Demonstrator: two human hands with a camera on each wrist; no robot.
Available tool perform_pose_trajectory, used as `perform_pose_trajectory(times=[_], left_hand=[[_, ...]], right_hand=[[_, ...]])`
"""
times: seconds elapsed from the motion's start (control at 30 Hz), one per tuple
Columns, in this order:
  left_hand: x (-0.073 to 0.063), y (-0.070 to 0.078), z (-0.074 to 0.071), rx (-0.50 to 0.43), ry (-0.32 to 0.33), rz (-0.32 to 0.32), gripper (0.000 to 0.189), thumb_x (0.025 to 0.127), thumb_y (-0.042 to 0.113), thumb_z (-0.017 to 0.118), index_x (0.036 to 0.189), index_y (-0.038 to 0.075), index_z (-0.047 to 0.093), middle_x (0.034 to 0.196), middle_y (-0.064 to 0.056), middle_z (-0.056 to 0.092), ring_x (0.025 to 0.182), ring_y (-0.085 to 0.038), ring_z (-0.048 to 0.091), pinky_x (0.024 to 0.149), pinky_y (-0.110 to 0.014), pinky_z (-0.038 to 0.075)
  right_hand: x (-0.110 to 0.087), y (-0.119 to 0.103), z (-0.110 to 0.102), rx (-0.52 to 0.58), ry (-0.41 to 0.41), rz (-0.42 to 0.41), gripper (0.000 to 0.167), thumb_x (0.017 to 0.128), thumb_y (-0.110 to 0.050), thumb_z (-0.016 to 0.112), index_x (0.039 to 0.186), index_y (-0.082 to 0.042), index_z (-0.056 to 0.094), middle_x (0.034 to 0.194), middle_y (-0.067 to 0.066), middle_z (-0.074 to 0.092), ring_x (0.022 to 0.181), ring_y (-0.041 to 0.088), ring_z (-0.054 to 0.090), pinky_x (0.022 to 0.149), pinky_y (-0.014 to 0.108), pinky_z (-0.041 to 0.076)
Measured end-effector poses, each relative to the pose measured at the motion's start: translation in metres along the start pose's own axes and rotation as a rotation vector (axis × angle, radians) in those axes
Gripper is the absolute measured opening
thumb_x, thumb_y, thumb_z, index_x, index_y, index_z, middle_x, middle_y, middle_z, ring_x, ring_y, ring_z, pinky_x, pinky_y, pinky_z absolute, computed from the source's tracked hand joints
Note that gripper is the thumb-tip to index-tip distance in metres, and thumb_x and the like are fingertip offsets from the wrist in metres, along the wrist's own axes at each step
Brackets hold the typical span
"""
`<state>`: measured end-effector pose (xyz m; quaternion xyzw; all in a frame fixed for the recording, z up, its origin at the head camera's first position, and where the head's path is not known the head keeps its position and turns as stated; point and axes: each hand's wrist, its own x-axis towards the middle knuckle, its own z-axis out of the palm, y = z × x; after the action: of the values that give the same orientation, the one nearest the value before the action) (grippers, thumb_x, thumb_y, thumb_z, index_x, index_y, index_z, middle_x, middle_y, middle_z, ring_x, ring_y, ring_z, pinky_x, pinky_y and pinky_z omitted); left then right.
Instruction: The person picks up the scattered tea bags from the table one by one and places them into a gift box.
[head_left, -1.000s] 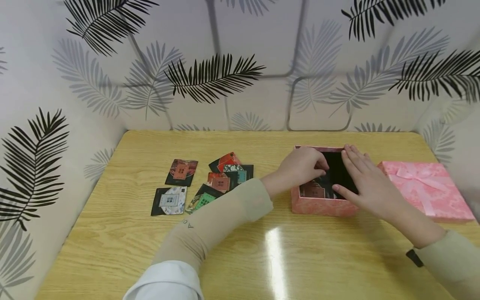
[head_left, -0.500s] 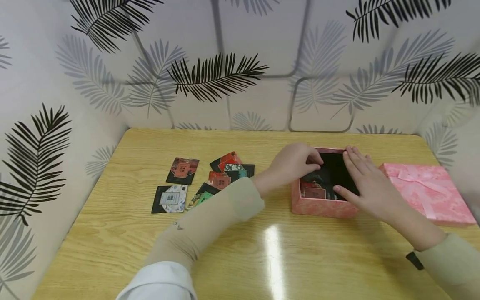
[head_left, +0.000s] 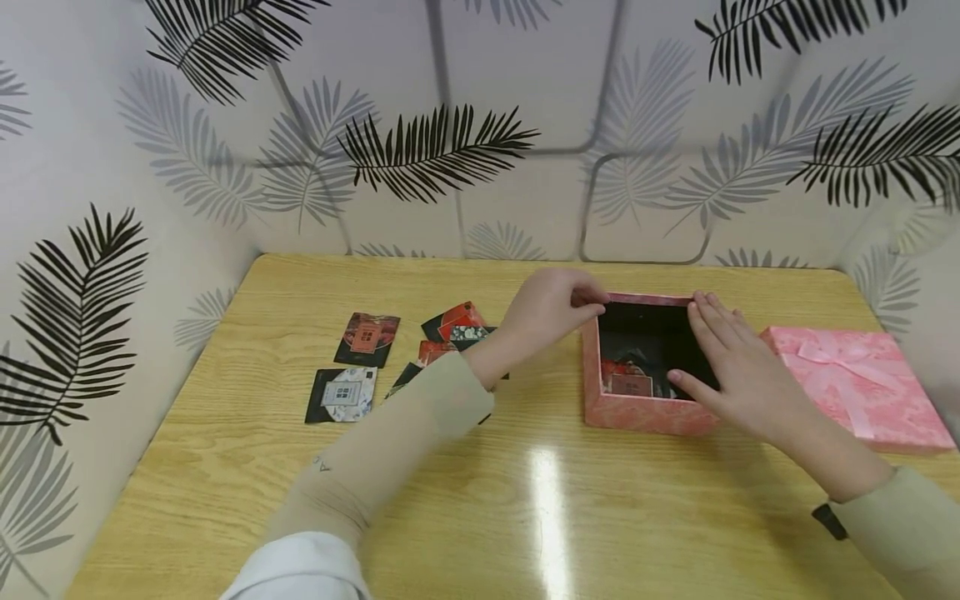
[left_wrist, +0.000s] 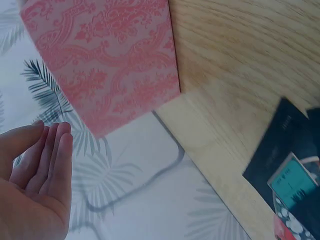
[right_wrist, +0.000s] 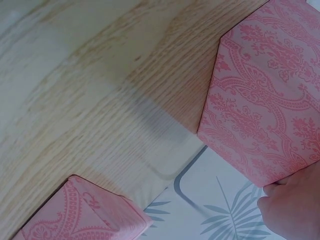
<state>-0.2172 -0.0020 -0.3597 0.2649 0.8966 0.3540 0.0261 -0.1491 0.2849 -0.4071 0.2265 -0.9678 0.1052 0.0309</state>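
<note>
A pink patterned gift box (head_left: 648,415) stands uncovered on the table, with a dark inside. At least one flat packet (head_left: 630,382), red and black, lies in it near the front left. My left hand (head_left: 551,310) is at the box's far left corner, thumb and fingers loosely bent. Nothing is between them in the left wrist view, where the hand (left_wrist: 37,175) looks apart from the box wall (left_wrist: 110,60). My right hand (head_left: 738,371) rests on the box's right side, its fingers straight along the rim and the thumb over the opening.
Left of the box lie a red packet (head_left: 367,339), a white-and-black packet (head_left: 342,395) and a loose overlapping group of packets (head_left: 457,321), partly hidden by my left arm. The pink lid (head_left: 862,375) with a ribbon bow lies to the right. A leaf-patterned wall (head_left: 517,200) stands behind.
My left hand has moved out of the box, leftward and back to its far left corner, uncovering more of the inside. My right hand has stayed on the box.
</note>
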Motion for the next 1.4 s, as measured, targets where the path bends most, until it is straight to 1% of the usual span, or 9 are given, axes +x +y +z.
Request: perform_pose_trajectory(times=[0.17,0.37,0.53,0.67,0.93,1.07,1.27,1.33,1.4], left_hand=[[-0.009,-0.014,-0.017,-0.022,0.051,-0.020,0.017,0.103,0.017,0.073,0.116,0.010,0.082,0.114,-0.005,0.081,0.100,-0.018,0.076,0.089,-0.028,0.060],[-0.024,-0.036,-0.037,-0.062,0.115,-0.080,0.018,0.103,0.016,0.073,0.117,0.010,0.081,0.115,-0.007,0.081,0.100,-0.020,0.076,0.091,-0.032,0.061],[-0.036,-0.056,-0.053,-0.099,0.183,-0.127,0.017,0.102,0.014,0.074,0.116,0.008,0.081,0.114,-0.010,0.081,0.100,-0.024,0.076,0.091,-0.038,0.062],[-0.046,-0.071,-0.064,-0.117,0.220,-0.157,0.018,0.102,0.013,0.074,0.117,0.005,0.080,0.115,-0.013,0.080,0.101,-0.028,0.076,0.092,-0.042,0.062],[-0.063,-0.100,-0.084,-0.073,0.291,-0.225,0.020,0.100,0.014,0.076,0.117,0.003,0.080,0.116,-0.017,0.079,0.101,-0.032,0.076,0.091,-0.045,0.062],[-0.074,-0.112,-0.094,-0.093,0.325,-0.243,0.020,0.100,0.013,0.076,0.117,0.002,0.080,0.116,-0.019,0.079,0.102,-0.034,0.076,0.092,-0.047,0.062],[-0.092,-0.131,-0.107,-0.117,0.392,-0.288,0.021,0.101,0.012,0.075,0.118,0.001,0.079,0.116,-0.022,0.079,0.106,-0.037,0.075,0.096,-0.050,0.061],[-0.097,-0.138,-0.111,-0.118,0.411,-0.299,0.022,0.101,0.012,0.075,0.119,0.000,0.078,0.117,-0.022,0.078,0.105,-0.037,0.075,0.095,-0.048,0.061],[-0.103,-0.147,-0.114,-0.125,0.429,-0.319,0.023,0.101,0.012,0.074,0.120,0.000,0.078,0.119,-0.023,0.078,0.102,-0.030,0.076,0.092,-0.040,0.062]], right_hand=[[0.001,0.000,0.000,0.004,-0.002,0.001,0.097,0.105,-0.054,0.059,0.168,0.004,0.015,0.176,0.027,0.015,0.166,0.040,0.010,0.136,0.040,-0.007],[0.002,-0.001,0.000,0.006,-0.007,0.005,0.097,0.105,-0.054,0.060,0.168,0.005,0.016,0.176,0.027,0.015,0.166,0.041,0.011,0.137,0.043,-0.003],[0.003,-0.001,0.001,0.014,-0.004,-0.003,0.097,0.105,-0.054,0.060,0.168,0.005,0.016,0.176,0.027,0.015,0.166,0.041,0.011,0.137,0.041,-0.005],[0.003,-0.001,0.001,0.011,-0.001,-0.007,0.097,0.105,-0.054,0.060,0.167,0.006,0.016,0.176,0.028,0.015,0.166,0.041,0.011,0.137,0.039,-0.006],[0.003,0.000,0.001,0.013,-0.010,-0.002,0.097,0.105,-0.054,0.060,0.167,0.006,0.016,0.175,0.029,0.015,0.166,0.042,0.010,0.136,0.039,-0.007],[0.002,0.001,0.002,0.013,-0.009,-0.004,0.097,0.105,-0.054,0.060,0.167,0.007,0.016,0.175,0.029,0.015,0.166,0.042,0.010,0.137,0.040,-0.006],[0.002,0.000,0.002,0.015,-0.004,-0.007,0.096,0.106,-0.054,0.059,0.167,0.006,0.016,0.175,0.029,0.015,0.166,0.041,0.010,0.136,0.038,-0.007],[0.001,0.000,0.001,0.016,-0.005,-0.005,0.096,0.106,-0.054,0.059,0.167,0.006,0.015,0.176,0.028,0.014,0.166,0.040,0.009,0.136,0.037,-0.008],[0.000,0.000,0.000,0.016,-0.006,-0.001,0.096,0.106,-0.054,0.059,0.168,0.005,0.014,0.176,0.028,0.014,0.167,0.039,0.008,0.136,0.036,-0.009]])
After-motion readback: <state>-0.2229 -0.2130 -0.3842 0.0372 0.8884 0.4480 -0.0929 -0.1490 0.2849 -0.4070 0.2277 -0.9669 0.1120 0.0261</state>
